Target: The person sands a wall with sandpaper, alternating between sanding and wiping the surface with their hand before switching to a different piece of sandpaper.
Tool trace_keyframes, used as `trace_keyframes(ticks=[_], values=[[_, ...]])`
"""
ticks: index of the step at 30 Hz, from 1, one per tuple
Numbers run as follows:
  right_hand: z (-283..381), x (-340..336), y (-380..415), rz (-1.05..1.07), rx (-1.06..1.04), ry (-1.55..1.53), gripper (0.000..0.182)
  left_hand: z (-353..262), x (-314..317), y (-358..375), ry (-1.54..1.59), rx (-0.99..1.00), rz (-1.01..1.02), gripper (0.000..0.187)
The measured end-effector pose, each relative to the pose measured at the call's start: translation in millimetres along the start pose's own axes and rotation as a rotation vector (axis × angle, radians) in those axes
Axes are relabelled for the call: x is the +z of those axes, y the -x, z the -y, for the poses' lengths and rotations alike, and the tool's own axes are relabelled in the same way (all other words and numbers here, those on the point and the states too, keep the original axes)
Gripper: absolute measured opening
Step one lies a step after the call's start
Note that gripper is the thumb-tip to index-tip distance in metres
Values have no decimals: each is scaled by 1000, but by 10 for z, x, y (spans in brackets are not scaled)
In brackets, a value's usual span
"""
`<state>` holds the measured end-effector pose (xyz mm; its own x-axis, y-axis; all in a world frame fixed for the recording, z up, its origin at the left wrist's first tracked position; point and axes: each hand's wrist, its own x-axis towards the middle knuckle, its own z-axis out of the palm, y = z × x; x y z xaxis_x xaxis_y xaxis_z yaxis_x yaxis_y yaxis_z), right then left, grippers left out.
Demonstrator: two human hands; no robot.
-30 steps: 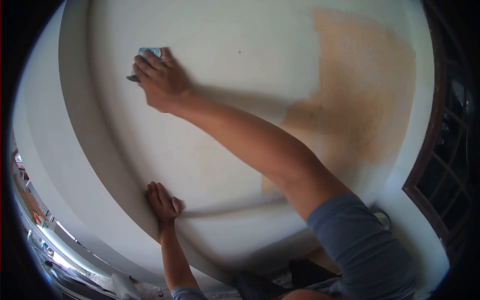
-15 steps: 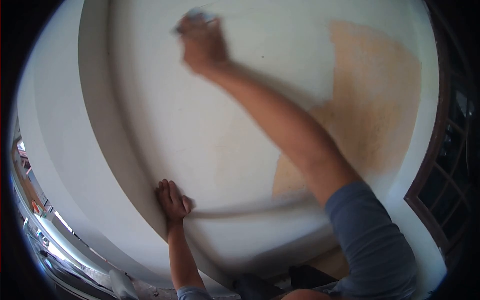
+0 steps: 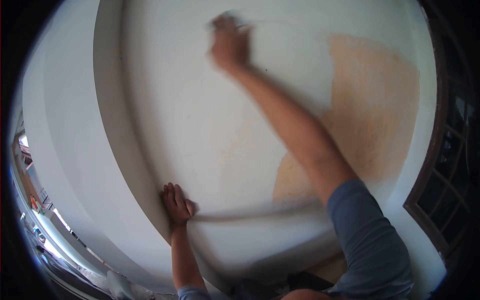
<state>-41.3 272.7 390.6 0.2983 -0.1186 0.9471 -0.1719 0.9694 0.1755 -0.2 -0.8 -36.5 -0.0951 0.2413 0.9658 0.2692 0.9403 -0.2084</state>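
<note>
Up on the white wall (image 3: 210, 140), my right hand (image 3: 231, 46) is closed round something small with a dark and bluish edge. Motion blur hides what kind of thing it is. The hand is against or very near the wall surface. Lower left, my left hand (image 3: 176, 204) lies flat in the corner by the pillar, its fingers stretched upward and holding nothing. To the right of my right forearm, a bare orange-tan patch (image 3: 372, 100) shows in the paint, with a ragged edge.
A white pillar (image 3: 75, 150) juts out on the left. At the right stands a dark window frame (image 3: 422, 210) with panes. A ledge line (image 3: 250, 217) runs across the wall below my hands. Cluttered items (image 3: 45, 220) show at the far lower left.
My right hand has swept to the right and slightly down across the wall, still gripping the small thing. My left hand stays flat in its place; the view has shifted a little.
</note>
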Motion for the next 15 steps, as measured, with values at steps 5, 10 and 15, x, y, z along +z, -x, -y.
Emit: trace_keyframes(ticks=[5, 10, 15], values=[[1256, -126, 349, 291, -347, -360, 44, 25, -7, -29, 3, -1, -48, 54], [-1074, -130, -206, 57, -106, -111, 38, -7, 26, 33, 35, -30, -48, 55], [-1335, -267, -235, 127, 357, 363, 39, -48, 20, 53, 32, -52, -57, 55]])
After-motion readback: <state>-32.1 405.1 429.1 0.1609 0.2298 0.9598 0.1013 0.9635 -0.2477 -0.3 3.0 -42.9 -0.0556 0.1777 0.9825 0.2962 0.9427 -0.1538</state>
